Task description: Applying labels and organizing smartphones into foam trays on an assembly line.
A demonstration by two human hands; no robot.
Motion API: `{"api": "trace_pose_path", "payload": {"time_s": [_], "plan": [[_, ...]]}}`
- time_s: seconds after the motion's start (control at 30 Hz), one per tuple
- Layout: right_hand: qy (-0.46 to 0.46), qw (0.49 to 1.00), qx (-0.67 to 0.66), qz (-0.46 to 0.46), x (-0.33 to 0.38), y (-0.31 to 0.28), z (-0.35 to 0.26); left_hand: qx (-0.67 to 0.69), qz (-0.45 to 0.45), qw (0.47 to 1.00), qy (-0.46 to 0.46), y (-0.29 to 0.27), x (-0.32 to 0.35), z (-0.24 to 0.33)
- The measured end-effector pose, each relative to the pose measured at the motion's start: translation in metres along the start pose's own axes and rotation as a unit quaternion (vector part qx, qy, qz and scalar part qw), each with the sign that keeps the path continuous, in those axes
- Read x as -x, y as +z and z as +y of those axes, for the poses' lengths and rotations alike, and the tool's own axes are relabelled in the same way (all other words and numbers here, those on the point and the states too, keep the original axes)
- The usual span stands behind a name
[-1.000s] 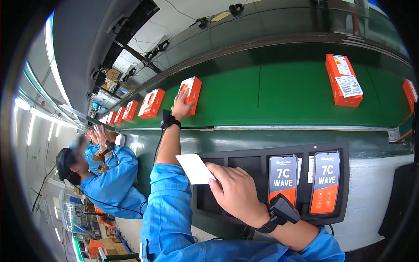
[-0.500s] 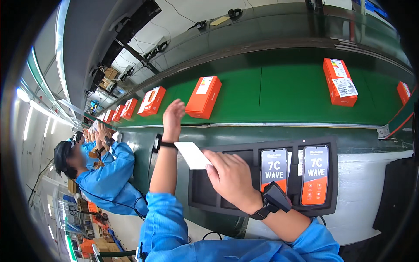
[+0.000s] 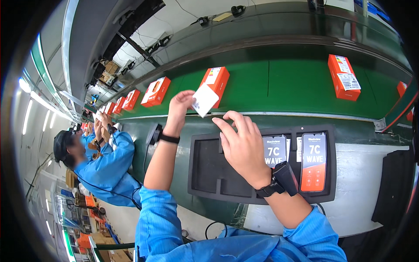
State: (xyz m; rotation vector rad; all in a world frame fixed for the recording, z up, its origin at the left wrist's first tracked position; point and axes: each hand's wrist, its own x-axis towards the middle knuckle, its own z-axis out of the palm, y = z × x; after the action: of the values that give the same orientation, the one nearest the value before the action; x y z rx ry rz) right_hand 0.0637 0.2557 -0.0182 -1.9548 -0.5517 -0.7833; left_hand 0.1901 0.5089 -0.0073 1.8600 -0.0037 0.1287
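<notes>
White card (image 3: 204,99) pinched in left hand (image 3: 181,104) fingers, right hand (image 3: 242,146) fingers spread empty, orange box (image 3: 215,83) behind

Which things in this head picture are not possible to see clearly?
- Head view: the white card in the left hand is motion-blurred; its print is unreadable.
- The right hand hides part of the black tray.
- The orange box on the green belt is cut off by the rim.
</notes>
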Motion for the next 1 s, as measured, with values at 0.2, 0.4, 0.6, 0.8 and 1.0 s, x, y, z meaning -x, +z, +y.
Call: {"api": "trace_pose_path", "payload": {"time_s": [0.2,0.4,0.6,0.8,1.0], "plan": [[0.030,0.999,-0.040,0.022,-0.008,-0.008,-0.001,-0.104,0.126,0.987,-0.002,-0.015,-0.092,-0.032],[0.062,0.988,-0.056,0.133,-0.031,-0.056,0.014,0.120,-0.046,0.990,0.064,0.031,0.033,0.018],[0.117,0.965,-0.102,0.212,-0.043,-0.095,0.031,0.088,-0.306,0.921,-0.222,0.094,0.179,0.015],[0.132,0.967,-0.125,0.180,-0.044,-0.094,0.029,0.111,-0.282,0.918,-0.256,0.134,0.190,0.016],[0.163,0.954,-0.179,0.175,-0.034,-0.114,0.033,0.168,-0.315,0.890,-0.282,0.159,0.193,0.009]]}}
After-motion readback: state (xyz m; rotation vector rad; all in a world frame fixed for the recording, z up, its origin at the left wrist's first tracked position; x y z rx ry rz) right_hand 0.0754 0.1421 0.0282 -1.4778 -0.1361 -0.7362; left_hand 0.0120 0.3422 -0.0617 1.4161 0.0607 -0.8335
